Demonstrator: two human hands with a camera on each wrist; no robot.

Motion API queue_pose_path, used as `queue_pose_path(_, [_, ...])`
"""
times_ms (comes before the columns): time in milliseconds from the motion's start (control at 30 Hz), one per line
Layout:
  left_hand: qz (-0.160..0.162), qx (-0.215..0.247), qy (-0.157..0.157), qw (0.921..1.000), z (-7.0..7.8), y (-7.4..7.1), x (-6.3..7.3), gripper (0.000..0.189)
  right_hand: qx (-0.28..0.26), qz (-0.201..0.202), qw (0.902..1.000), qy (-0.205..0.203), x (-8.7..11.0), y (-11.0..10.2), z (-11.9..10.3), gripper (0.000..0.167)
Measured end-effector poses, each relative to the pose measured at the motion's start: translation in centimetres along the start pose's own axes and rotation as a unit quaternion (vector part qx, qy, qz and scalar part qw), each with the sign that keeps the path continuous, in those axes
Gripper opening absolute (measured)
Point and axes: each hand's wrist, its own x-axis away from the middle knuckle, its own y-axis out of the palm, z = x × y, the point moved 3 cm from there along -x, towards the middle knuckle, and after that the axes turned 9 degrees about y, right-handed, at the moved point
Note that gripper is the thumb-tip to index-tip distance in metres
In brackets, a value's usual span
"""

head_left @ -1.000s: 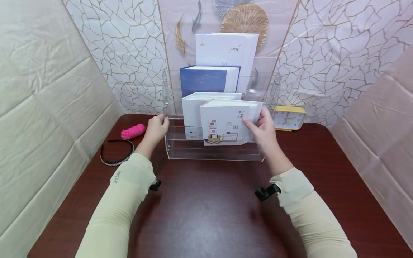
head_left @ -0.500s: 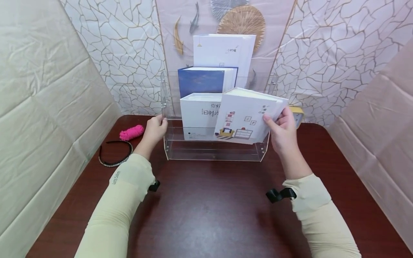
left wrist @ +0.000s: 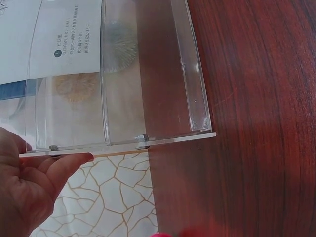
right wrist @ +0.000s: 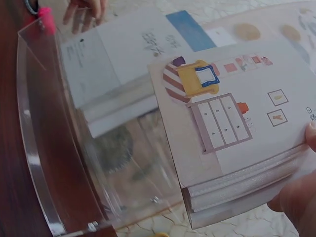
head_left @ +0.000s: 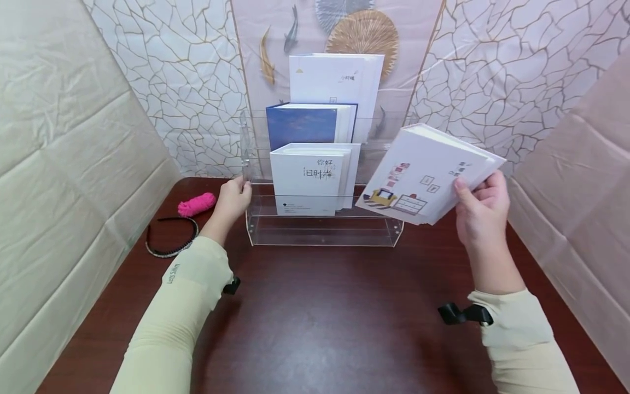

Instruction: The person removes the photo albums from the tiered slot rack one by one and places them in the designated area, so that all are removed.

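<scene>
Left hand (head_left: 232,201) pinches a clear plastic rack (head_left: 322,238) (glossy, angular); right hand (head_left: 483,213), a rectangular white book (head_left: 427,178).

4 bks (head_left: 428,178); 1 ea: rack (head_left: 295,238), hdbnd (head_left: 168,254), yarn (head_left: 197,204).

Dk red-brown wood-grain counter (head_left: 364,273), glossy, w/ pale glare (head_left: 305,339) toward near edge. Back wall (head_left: 492,71) white w/ gold crackle lines; ctr panel (head_left: 417,27) pinkish, w/ fish (head_left: 267,61) & round fan shapes (head_left: 363,35). Creased beige cloth (head_left: 64,137) on L & R sides.
</scene>
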Motion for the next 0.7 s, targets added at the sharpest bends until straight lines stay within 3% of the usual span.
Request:
queue_pose_path(300, [0.012,0.016,0.011,0.9997,-0.9,0.0,-0.2,0.022,-0.066,0.079,0.9945,-0.019,-0.3,-2.2,-2.3,0.039])
queue_pose_path(700, [-0.006,-0.019,-0.014,0.9997,-0.2,0.2,0.0,0.022,-0.156,0.177,0.9716,-0.018,-0.6,-5.4,-3.6,0.042])
